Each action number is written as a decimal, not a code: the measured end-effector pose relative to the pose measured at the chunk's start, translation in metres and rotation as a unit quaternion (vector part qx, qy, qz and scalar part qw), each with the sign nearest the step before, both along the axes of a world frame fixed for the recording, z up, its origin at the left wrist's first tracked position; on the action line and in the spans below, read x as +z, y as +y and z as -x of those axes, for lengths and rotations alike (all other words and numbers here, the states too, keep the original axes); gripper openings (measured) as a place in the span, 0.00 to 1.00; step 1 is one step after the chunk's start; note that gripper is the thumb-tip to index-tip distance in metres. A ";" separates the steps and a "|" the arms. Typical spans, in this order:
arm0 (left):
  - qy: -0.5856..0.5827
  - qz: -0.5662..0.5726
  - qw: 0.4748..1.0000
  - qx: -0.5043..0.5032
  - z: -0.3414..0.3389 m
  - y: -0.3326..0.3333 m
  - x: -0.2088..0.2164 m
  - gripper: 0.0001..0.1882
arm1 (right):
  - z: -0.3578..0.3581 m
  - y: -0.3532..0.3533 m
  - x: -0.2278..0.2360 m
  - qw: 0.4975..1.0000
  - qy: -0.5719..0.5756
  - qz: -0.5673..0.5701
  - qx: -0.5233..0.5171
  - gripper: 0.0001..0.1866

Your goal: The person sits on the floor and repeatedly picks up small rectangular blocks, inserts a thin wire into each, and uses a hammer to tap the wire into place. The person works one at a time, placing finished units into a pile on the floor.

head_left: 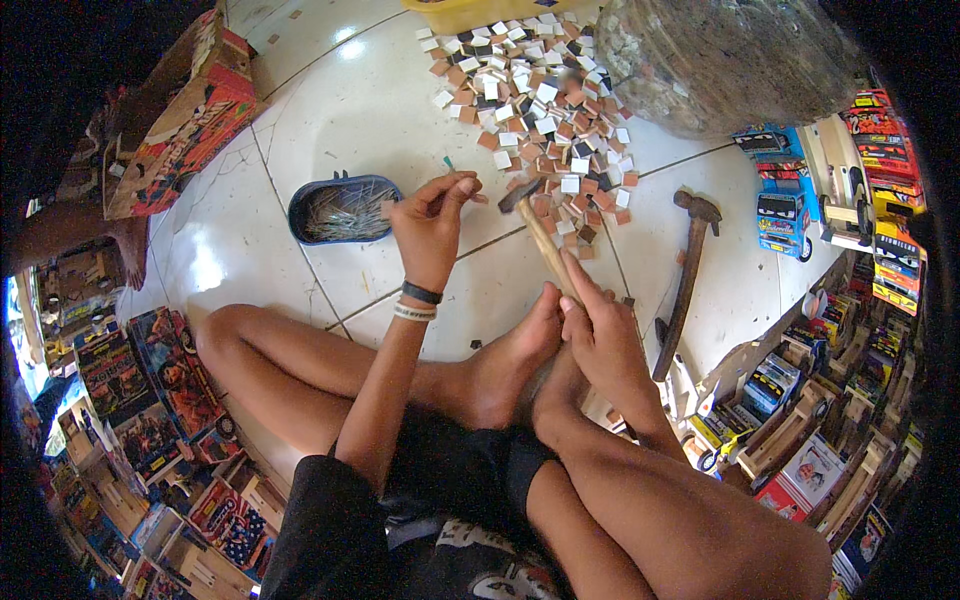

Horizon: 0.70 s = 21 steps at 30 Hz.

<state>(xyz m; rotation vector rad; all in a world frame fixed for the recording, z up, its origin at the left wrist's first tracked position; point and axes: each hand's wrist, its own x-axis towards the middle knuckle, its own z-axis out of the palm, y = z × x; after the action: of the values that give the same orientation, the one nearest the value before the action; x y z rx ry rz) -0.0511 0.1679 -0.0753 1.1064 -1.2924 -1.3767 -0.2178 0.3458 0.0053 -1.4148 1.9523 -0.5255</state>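
Note:
My right hand (pixel 600 335) is wrapped round the wooden handle of a hammer (pixel 543 240), its dark metal head pointing up and left toward scattered tiles. Thumb and fingers of my left hand (pixel 430 228) are pinched together above the floor; what sits between them is too small to make out. A tiny teal bit (pixel 448 162) shows just beyond those fingertips. Close to the left of this hand is a dark blue dish (pixel 295 222) holding many thin nails (pixel 340 212). A second hammer (pixel 688 270) lies on the floor to the right of my right hand.
Small white, brown and black square tiles (pixel 545 125) are heaped ahead, near a yellow container (pixel 470 14) and a large cloudy plastic bag (pixel 730 65). Colourful wooden toy trucks (pixel 785 215) stand along both sides. A person's foot (pixel 132 255) shows at the far left.

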 end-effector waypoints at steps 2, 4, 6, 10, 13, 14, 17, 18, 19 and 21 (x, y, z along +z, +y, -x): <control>0.070 -0.084 0.994 0.004 -0.003 0.002 0.016 0.13 | 0.001 0.006 -0.004 1.000 0.013 -0.011 0.023 0.31; 0.074 -0.125 0.989 0.006 -0.004 0.005 0.035 0.14 | 0.001 0.007 -0.004 0.997 0.040 -0.054 0.035 0.28; 0.075 -0.154 0.985 -0.001 -0.005 0.009 0.055 0.14 | 0.001 0.000 -0.002 0.999 0.032 0.021 0.026 0.25; 0.078 -0.185 0.979 -0.032 -0.002 0.023 0.086 0.14 | -0.002 -0.029 0.010 0.984 -0.065 0.162 -0.028 0.20; 0.083 -0.198 0.976 -0.045 0.000 0.034 0.099 0.13 | -0.011 -0.047 0.020 0.919 -0.372 0.060 -0.119 0.17; 0.082 -0.201 0.975 -0.046 0.000 0.038 0.102 0.13 | -0.012 -0.051 0.023 0.909 -0.396 0.039 -0.119 0.16; 0.091 -0.204 0.973 -0.056 -0.004 0.044 0.104 0.11 | -0.016 -0.057 0.030 0.886 -0.451 0.004 -0.107 0.16; 0.097 -0.198 0.973 -0.063 -0.006 0.045 0.104 0.11 | -0.017 -0.057 0.032 0.883 -0.457 0.011 -0.105 0.16; 0.104 -0.193 0.973 -0.070 -0.009 0.045 0.103 0.11 | -0.018 -0.057 0.033 0.880 -0.464 0.017 -0.102 0.17; 0.126 -0.178 0.971 -0.100 -0.014 0.043 0.101 0.09 | -0.018 -0.054 0.038 0.873 -0.478 0.005 -0.093 0.17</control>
<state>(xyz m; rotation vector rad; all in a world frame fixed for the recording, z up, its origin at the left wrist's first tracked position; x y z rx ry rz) -0.0371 0.2107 0.0259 1.0110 -1.0155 -1.8905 -0.1993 0.2917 0.0429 -0.7077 1.2471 -1.0752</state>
